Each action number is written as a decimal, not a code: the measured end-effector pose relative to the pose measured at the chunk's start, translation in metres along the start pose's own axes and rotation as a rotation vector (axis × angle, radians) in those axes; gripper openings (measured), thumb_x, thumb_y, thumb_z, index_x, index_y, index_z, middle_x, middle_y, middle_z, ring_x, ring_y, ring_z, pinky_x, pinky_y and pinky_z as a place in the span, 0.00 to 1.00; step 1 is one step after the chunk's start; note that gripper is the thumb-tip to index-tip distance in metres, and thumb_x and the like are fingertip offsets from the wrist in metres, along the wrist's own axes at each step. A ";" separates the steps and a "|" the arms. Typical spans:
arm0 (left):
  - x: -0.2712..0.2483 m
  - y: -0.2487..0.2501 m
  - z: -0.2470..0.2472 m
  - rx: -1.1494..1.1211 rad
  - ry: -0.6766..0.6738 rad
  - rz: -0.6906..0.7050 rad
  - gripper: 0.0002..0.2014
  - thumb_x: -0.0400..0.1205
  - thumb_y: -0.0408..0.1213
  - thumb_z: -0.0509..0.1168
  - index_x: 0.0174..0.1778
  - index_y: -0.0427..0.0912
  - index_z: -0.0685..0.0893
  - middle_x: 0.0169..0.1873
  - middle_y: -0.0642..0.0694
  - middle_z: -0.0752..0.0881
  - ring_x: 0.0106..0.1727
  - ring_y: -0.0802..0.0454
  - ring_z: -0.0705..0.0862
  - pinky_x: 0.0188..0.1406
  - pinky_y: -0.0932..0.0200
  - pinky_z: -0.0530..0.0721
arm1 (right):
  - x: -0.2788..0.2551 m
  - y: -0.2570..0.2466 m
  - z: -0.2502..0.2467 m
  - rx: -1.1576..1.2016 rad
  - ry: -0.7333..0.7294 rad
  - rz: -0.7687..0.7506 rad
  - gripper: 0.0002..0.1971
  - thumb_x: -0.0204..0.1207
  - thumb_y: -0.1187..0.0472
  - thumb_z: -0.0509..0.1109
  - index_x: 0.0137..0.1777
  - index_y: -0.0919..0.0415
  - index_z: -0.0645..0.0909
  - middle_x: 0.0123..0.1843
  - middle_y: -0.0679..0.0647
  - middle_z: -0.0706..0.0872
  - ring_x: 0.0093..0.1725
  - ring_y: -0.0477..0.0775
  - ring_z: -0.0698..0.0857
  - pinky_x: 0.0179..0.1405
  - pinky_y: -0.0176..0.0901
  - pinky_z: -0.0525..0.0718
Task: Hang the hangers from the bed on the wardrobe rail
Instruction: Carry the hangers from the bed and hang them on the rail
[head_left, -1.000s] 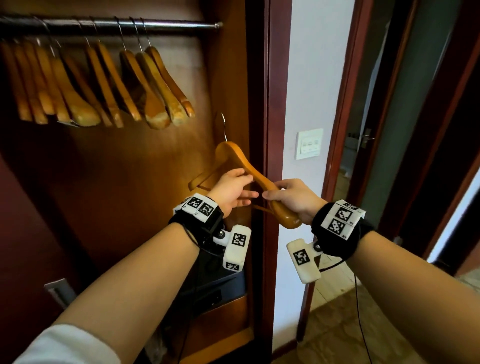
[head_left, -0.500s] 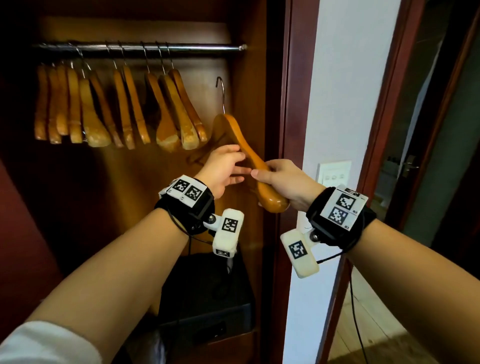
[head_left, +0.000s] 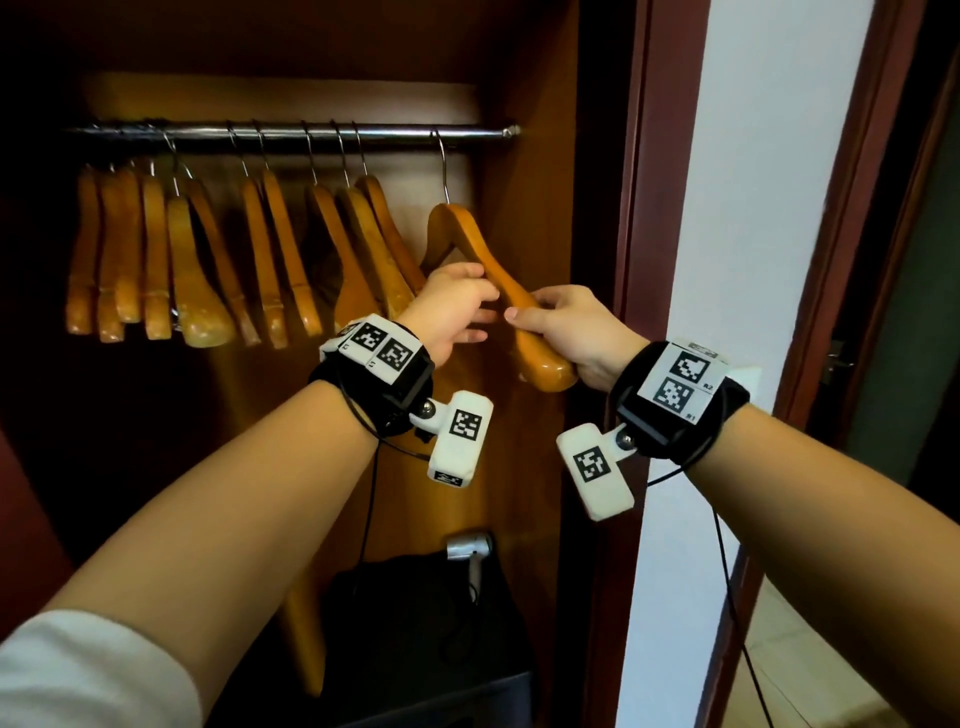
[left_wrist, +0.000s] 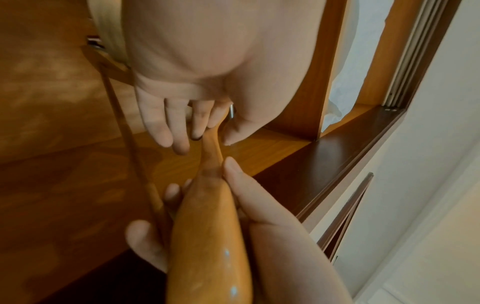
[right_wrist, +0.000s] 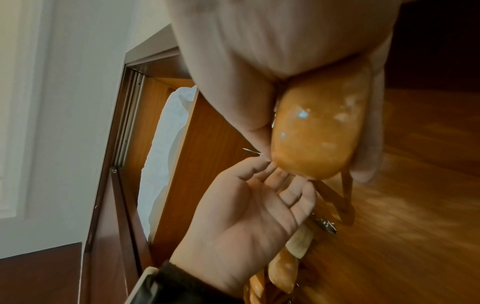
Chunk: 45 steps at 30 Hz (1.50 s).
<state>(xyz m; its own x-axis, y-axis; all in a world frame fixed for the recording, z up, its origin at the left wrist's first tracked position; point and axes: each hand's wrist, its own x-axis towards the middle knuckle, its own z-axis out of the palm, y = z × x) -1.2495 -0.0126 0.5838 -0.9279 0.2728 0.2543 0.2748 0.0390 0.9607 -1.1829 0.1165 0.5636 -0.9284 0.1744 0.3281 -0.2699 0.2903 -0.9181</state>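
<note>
Inside wardrobe (head_left: 540, 260): chrome rail (head_left: 291, 132) carrying a row of hangers (head_left: 197, 260). At its right end, glossy amber wooden hanger (head_left: 498, 275), hook over rail. Right hand (head_left: 571, 332) fingers wrapped round its arm; left hand (head_left: 447, 312) fingers lightly pinching it.

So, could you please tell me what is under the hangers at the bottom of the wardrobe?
Below the wooden hangers sits a black box-like object with a small silver device at its top. The forearms cover the wardrobe's lower left, so anything there is hidden.
</note>
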 end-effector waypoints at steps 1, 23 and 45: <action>0.004 0.002 -0.003 0.045 0.010 0.021 0.25 0.83 0.33 0.64 0.78 0.45 0.72 0.59 0.46 0.86 0.56 0.49 0.87 0.36 0.58 0.83 | 0.005 -0.003 0.003 0.004 0.009 -0.007 0.09 0.78 0.60 0.75 0.52 0.65 0.84 0.40 0.62 0.85 0.41 0.64 0.86 0.53 0.71 0.85; 0.042 -0.003 -0.068 0.655 0.107 0.280 0.18 0.79 0.35 0.68 0.65 0.49 0.85 0.55 0.50 0.83 0.58 0.54 0.80 0.60 0.60 0.78 | 0.096 -0.030 0.047 0.051 0.012 0.099 0.22 0.77 0.62 0.77 0.65 0.74 0.78 0.52 0.71 0.85 0.45 0.70 0.89 0.30 0.68 0.89; 0.041 -0.022 -0.093 0.747 0.169 0.306 0.13 0.76 0.37 0.67 0.53 0.59 0.85 0.56 0.53 0.84 0.66 0.47 0.80 0.76 0.39 0.70 | 0.121 -0.008 0.082 0.006 -0.093 0.023 0.13 0.77 0.63 0.74 0.58 0.68 0.85 0.44 0.64 0.87 0.44 0.63 0.87 0.49 0.62 0.89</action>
<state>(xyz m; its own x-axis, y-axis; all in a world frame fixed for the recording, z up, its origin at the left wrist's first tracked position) -1.3169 -0.0912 0.5836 -0.7938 0.2289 0.5635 0.5614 0.6322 0.5340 -1.3138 0.0586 0.5921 -0.9540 0.0930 0.2848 -0.2493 0.2811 -0.9267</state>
